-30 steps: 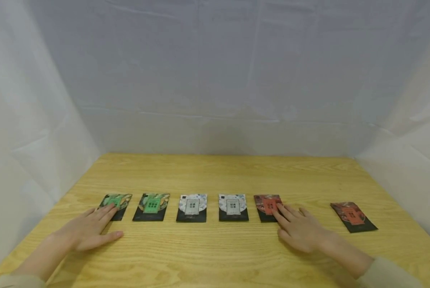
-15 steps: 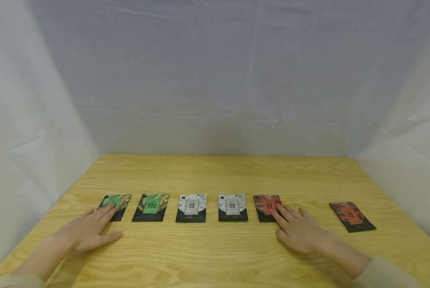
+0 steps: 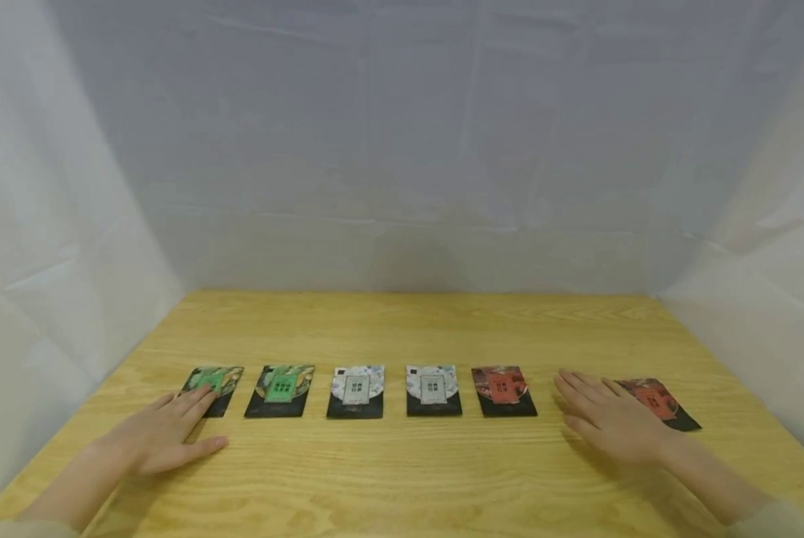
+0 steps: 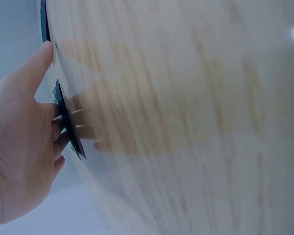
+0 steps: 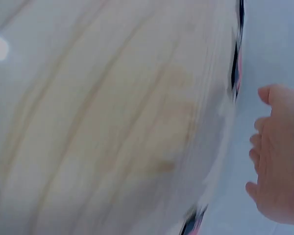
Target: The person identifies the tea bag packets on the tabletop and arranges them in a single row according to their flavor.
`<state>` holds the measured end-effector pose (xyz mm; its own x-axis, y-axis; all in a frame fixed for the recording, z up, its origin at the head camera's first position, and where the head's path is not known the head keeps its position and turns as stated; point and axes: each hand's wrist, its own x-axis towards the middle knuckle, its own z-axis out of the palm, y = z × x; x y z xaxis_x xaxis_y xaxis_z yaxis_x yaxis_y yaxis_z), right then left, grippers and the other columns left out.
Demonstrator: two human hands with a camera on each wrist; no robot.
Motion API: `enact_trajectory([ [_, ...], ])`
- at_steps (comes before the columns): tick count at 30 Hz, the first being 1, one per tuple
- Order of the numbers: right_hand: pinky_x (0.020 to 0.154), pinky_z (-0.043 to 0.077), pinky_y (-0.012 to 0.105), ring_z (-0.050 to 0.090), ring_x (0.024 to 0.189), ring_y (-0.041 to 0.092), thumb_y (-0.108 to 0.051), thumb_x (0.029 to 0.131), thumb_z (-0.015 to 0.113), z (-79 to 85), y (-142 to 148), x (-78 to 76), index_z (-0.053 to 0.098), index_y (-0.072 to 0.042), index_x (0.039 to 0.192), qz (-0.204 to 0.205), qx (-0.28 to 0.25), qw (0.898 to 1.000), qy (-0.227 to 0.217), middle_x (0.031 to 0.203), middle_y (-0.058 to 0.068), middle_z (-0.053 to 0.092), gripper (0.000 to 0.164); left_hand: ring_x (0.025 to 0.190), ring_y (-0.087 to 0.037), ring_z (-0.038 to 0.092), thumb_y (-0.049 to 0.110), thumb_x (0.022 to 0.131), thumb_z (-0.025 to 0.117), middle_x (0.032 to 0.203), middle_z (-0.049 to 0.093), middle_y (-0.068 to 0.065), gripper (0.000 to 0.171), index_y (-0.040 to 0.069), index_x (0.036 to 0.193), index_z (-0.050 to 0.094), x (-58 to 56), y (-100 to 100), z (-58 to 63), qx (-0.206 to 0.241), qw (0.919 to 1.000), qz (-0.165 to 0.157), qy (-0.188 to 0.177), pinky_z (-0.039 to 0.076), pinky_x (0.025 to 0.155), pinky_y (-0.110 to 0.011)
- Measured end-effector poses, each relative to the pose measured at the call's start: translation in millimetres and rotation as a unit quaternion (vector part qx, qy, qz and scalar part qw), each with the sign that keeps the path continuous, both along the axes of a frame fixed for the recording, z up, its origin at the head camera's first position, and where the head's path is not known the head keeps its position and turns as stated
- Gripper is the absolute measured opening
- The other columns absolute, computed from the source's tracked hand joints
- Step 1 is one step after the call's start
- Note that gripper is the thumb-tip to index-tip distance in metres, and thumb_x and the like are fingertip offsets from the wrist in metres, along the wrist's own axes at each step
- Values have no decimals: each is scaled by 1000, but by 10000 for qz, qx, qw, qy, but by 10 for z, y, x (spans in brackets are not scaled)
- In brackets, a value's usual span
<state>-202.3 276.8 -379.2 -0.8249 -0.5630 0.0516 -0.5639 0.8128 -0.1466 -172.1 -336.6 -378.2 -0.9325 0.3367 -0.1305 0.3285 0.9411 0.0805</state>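
Observation:
Flat packets lie in a row on the wooden table. My left hand [image 3: 163, 433] rests its straight fingertips on the leftmost green packet [image 3: 222, 407], partly covering it; the left wrist view shows that packet [image 4: 68, 122] under the fingers. My right hand [image 3: 610, 418] hovers with straight fingers between a red packet [image 3: 504, 392] and the tilted rightmost red packet [image 3: 664, 403], whose left part it hides. In the right wrist view the right hand [image 5: 281, 152] is apart from the table surface and holds nothing.
Between the hands lie a second green packet [image 3: 279, 391] and two white packets, a left one [image 3: 356, 391] and a right one [image 3: 433, 390]. White cloth [image 3: 402, 149] hangs behind the table [image 3: 402, 321] and along both sides.
My right hand has lifted off the left red packet and moved right, towards the rightmost one. The left hand stays on its green packet.

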Motion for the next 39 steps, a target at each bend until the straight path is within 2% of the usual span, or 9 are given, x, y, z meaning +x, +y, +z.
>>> enact_trajectory([
  [3, 114, 4, 40, 12, 140, 18, -34, 98, 45, -35, 244, 3, 31, -2, 144, 138, -101, 9996, 224, 147, 20, 29, 58, 125, -50, 32, 55, 90, 47, 139, 33, -33, 82, -13, 135, 36, 8, -1, -6, 3, 10000, -13, 4, 20, 103, -63],
  [7, 105, -11, 12, -6, 133, -9, -26, 97, 50, -89, 560, 19, 27, -5, 146, 382, -95, 9956, 851, 151, 9, 21, 58, 125, -51, 32, 54, 90, 48, 139, 33, -33, 82, -14, 134, 37, 7, -8, -9, -5, 10000, -37, 35, 20, 102, -64],
  [13, 106, -16, 17, -11, 130, -11, -21, 95, 53, -126, 916, 92, 24, -9, 148, 244, -243, 9964, 772, 149, -19, 0, 62, 125, -51, 31, 54, 90, 48, 139, 32, -34, 82, -14, 135, 36, -3, -9, -7, 2, 10000, -36, 4, 20, 102, -64],
  [18, 108, -15, 51, -10, 127, -15, -20, 95, 54, -164, 1128, 155, 25, -12, 148, -13, -578, 9979, 307, 150, -21, 0, 61, 125, -51, 31, 55, 90, 47, 139, 32, -33, 82, -13, 135, 36, 1, -7, -10, -6, 10000, -37, 1, 20, 102, -64],
  [21, 106, -12, 59, -10, 124, -18, -20, 95, 54, -182, 1231, 176, 25, -13, 148, -161, -690, 9974, 146, 151, -16, 5, 61, 125, -51, 32, 54, 90, 48, 139, 32, -33, 82, -13, 135, 36, 6, -10, -10, -20, 10000, -30, 1, 20, 102, -64],
  [25, 108, -19, 34, -9, 121, -20, -21, 93, 56, -214, 1353, 201, 26, -12, 148, -227, -392, 9980, 447, 149, -3, 14, 64, 125, -51, 32, 54, 90, 48, 139, 32, -33, 82, -14, 134, 36, 12, -4, -5, -6, 10000, -20, 10, 20, 102, -64],
  [28, 104, -18, 19, -8, 123, -20, -21, 91, 60, -242, 1409, 226, 29, -12, 147, -181, -177, 9970, 728, 148, -5, 15, 65, 125, -51, 31, 54, 90, 48, 139, 32, -33, 82, -14, 134, 36, 11, 5, 1, 15, 10000, -30, 31, 20, 102, -64],
  [35, 94, -20, 12, -15, 124, -17, -24, 92, 57, -292, 1446, 281, 20, -20, 149, -227, 207, 9974, 654, 148, -3, 11, 68, 125, -51, 31, 55, 90, 47, 139, 32, -33, 82, -13, 135, 36, 2, 4, 11, -41, 10000, -41, -4, 21, 102, -63],
  [39, 94, -20, 11, -14, 125, -17, -22, 92, 57, -324, 1461, 287, 25, -17, 148, -98, 82, 9980, 620, 144, -22, 0, 65, 125, -51, 32, 55, 90, 47, 139, 33, -33, 82, -13, 134, 37, 2, 1, 0, -71, 10000, -60, 21, 21, 102, -64],
])
